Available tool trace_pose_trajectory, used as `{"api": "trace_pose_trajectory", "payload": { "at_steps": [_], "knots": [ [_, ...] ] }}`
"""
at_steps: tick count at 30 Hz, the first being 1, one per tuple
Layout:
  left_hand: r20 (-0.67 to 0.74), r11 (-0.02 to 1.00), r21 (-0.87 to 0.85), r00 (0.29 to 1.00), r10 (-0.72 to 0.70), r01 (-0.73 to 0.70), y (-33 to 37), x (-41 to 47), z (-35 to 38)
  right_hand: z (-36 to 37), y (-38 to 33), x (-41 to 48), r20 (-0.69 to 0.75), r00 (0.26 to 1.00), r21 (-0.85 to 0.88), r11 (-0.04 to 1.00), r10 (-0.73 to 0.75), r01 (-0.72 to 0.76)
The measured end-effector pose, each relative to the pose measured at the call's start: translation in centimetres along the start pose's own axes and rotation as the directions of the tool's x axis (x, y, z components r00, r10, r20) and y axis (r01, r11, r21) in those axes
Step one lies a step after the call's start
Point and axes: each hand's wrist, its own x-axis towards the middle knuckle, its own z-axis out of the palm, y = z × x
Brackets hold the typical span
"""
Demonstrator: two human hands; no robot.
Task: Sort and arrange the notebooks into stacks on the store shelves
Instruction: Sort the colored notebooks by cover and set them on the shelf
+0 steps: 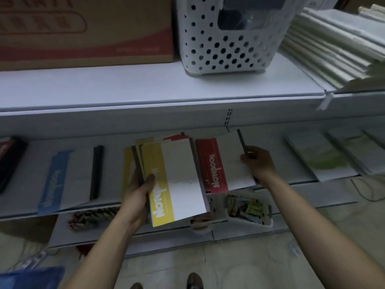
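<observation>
My left hand [140, 195] grips a stack of notebooks from below, thumb on the top one, a yellow-and-white notebook [177, 180]; more yellow and red covers fan out behind it. My right hand [257, 161] holds the right edge of a red-and-white notebook [220, 165] lying on the middle shelf [116, 163]. A blue-and-white notebook [66, 180] lies on the same shelf to the left, with a dark notebook [8, 161] at the far left edge.
Green-and-white notebooks [325, 157] lie on the shelf at the right. The upper shelf [145, 88] carries a cardboard box [83, 30], a white perforated basket [227, 38] and a pile of white books [333, 42]. A lower shelf holds a tray of small items [245, 207].
</observation>
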Motion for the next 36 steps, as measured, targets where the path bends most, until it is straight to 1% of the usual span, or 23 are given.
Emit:
{"api": "trace_pose_trajectory", "payload": {
  "at_steps": [3, 6, 11, 13, 14, 16, 17, 18, 19, 20, 23, 27, 30, 32, 36],
  "knots": [
    [-0.030, 0.999, 0.000, 0.999, 0.035, -0.035, -0.6, -0.5, 0.5, 0.7, 0.0, 0.9, -0.035, 0.999, -0.142, 0.990, -0.027, 0.022],
    [-0.054, 0.998, -0.021, 0.997, 0.061, -0.063, -0.8, -1.0, 0.7, 1.2, 0.0, 1.5, -0.086, 0.994, -0.241, 0.969, -0.071, 0.048],
    [-0.044, 0.993, -0.035, 0.993, 0.114, -0.116, -0.7, -1.5, 1.0, 2.0, 0.1, 1.3, -0.151, 0.986, -0.372, 0.928, -0.070, 0.009],
    [-0.045, 0.991, -0.019, 0.990, 0.133, -0.134, -0.9, -1.5, 1.0, 2.6, -0.8, 0.0, -0.155, 0.979, -0.310, 0.947, -0.132, 0.079],
    [-0.051, 0.990, -0.011, 0.989, 0.138, -0.139, -0.9, -1.6, 1.2, 3.1, -1.5, -1.1, -0.113, 0.978, -0.244, 0.959, -0.175, 0.143],
    [-0.065, 0.989, -0.002, 0.987, 0.145, -0.145, -0.9, -1.7, 1.1, 4.7, -3.4, -4.2, 0.082, 0.968, -0.072, 0.967, -0.238, 0.244],
    [-0.063, 0.988, 0.006, 0.986, 0.152, -0.152, -0.8, -1.8, 0.9, 5.8, -4.2, -5.8, 0.187, 0.950, 0.009, 0.967, -0.251, 0.254],
    [-0.059, 0.988, 0.013, 0.986, 0.155, -0.155, -0.7, -1.9, 0.6, 7.0, -4.8, -7.3, 0.260, 0.930, 0.090, 0.966, -0.259, 0.243],
    [-0.059, 0.990, 0.012, 0.988, 0.144, -0.144, -0.7, -1.9, 0.2, 8.2, -5.1, -8.4, 0.285, 0.921, 0.152, 0.962, -0.264, 0.228],
    [-0.062, 0.992, -0.005, 0.990, 0.125, -0.126, -0.6, -2.0, -0.4, 9.4, -5.2, -9.2, 0.272, 0.925, 0.202, 0.955, -0.266, 0.216],
    [-0.104, 0.995, -0.082, 0.994, 0.045, -0.054, 0.0, -2.4, -3.0, 12.0, -5.5, -9.5, 0.230, 0.935, 0.255, 0.944, -0.270, 0.209],
    [-0.176, 0.997, -0.024, 0.982, 0.068, -0.074, 1.0, -2.7, -7.2, 14.9, -6.6, -9.1, 0.212, 0.934, 0.258, 0.939, -0.286, 0.229],
    [-0.270, 0.998, -0.001, 0.961, 0.058, -0.060, 1.8, -2.7, -11.1, 16.3, -7.6, -8.2, 0.180, 0.955, 0.265, 0.946, -0.237, 0.185],
    [-0.313, 0.997, 0.002, 0.947, 0.076, -0.080, 2.5, -2.7, -13.6, 16.9, -8.3, -7.0, 0.163, 0.964, 0.239, 0.956, -0.210, 0.168],
    [-0.357, 0.991, 0.038, 0.925, 0.131, -0.125, 4.5, -3.1, -17.1, 18.5, -8.4, -4.8, 0.160, 0.973, 0.128, 0.981, -0.163, 0.144]
  ]
}}
